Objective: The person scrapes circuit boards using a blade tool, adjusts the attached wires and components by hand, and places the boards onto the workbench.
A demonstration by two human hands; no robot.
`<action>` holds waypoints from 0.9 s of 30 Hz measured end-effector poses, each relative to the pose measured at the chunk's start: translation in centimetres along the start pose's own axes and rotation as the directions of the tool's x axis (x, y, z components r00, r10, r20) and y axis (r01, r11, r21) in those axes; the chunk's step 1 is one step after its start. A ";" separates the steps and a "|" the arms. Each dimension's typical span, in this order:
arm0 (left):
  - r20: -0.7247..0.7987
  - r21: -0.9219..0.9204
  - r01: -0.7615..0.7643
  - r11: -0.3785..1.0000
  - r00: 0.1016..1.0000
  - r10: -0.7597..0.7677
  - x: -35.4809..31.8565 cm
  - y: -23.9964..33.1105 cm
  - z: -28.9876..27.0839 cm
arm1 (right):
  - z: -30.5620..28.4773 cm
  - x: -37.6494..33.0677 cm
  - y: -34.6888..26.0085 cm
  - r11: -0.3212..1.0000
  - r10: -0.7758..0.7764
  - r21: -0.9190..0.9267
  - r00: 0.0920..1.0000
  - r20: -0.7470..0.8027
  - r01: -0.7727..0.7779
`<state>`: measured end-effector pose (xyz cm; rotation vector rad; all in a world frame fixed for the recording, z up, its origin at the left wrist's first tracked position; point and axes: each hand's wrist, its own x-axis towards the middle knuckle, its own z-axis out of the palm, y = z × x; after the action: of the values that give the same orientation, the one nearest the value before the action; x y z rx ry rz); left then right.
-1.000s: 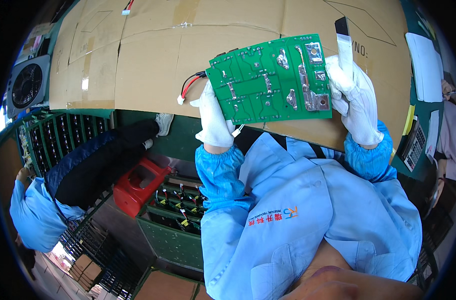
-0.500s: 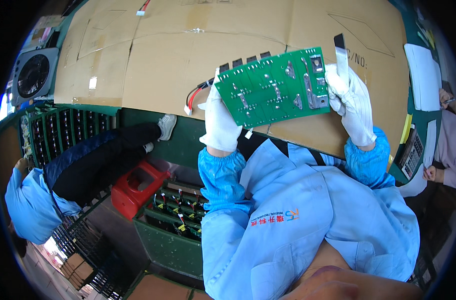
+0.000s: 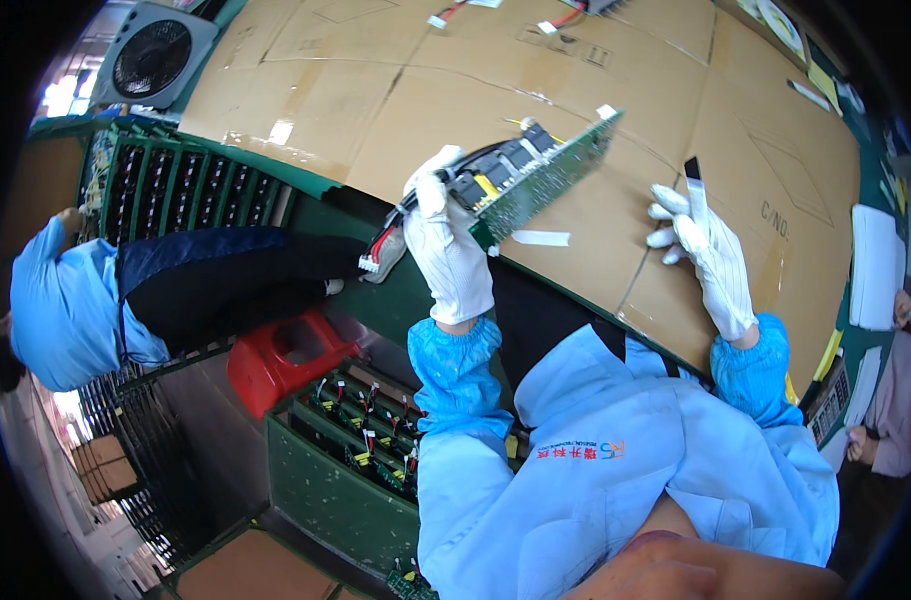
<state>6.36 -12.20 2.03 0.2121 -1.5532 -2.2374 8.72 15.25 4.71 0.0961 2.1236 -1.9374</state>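
My left hand (image 3: 450, 255), in a white glove, is closed on the near left end of a green circuit board (image 3: 556, 188). The board tilts edge-up above the cardboard, showing its black and yellow components. Black and red wires with a white plug (image 3: 372, 262) hang beside the left wrist. Apart from the board, my gloved right hand (image 3: 714, 262) has its fingers partly spread. A flat silvery strip with a black tip (image 3: 696, 190) stands up from it, held at the thumb; its exact kind is unclear.
Cardboard (image 3: 456, 110) covers the table, with a white strip (image 3: 542, 238) at its near edge. More wired parts (image 3: 566, 18) lie at the far edge. Left are a fan (image 3: 152, 57), a red stool (image 3: 286, 362), a green bin of boards (image 3: 341, 480) and a bending person (image 3: 76, 300).
My right hand has let go of the board and moved away from it. The left hand has turned the board from its flat solder side to a steep tilt. The view has shifted.
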 end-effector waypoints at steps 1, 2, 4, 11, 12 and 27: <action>-0.048 -0.075 -0.029 0.997 0.999 0.026 1.0 0.5 -0.5 | 0.2 0.2 0.2 1.000 0.012 0.010 1.000 0.006 -0.012; -0.078 0.086 -0.149 0.985 0.985 0.155 2.8 0.0 -1.9 | 0.3 0.3 0.1 1.000 -0.005 0.009 1.000 0.020 0.005; -0.100 0.291 -0.363 0.885 0.909 0.406 6.0 0.7 -3.2 | 0.8 0.6 0.0 0.998 0.031 -0.046 1.000 -0.005 -0.031; 0.473 0.483 -0.748 0.456 0.661 0.583 14.7 -0.8 -11.4 | 2.7 1.8 -0.6 0.998 0.013 -0.060 1.000 -0.013 -0.013; 0.561 0.516 -0.762 0.391 0.646 0.518 14.4 -1.2 -11.8 | 2.7 2.0 -0.7 0.998 0.022 -0.060 1.000 -0.006 -0.022; -0.194 0.739 -0.084 0.668 0.923 0.331 -2.1 -10.5 -9.3 | 2.4 8.5 -5.3 0.993 -0.117 -0.041 0.979 -0.170 0.111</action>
<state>8.95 -16.21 -11.34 0.5494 -2.0640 -1.2227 -0.33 11.25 7.66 0.1433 2.3164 -2.0253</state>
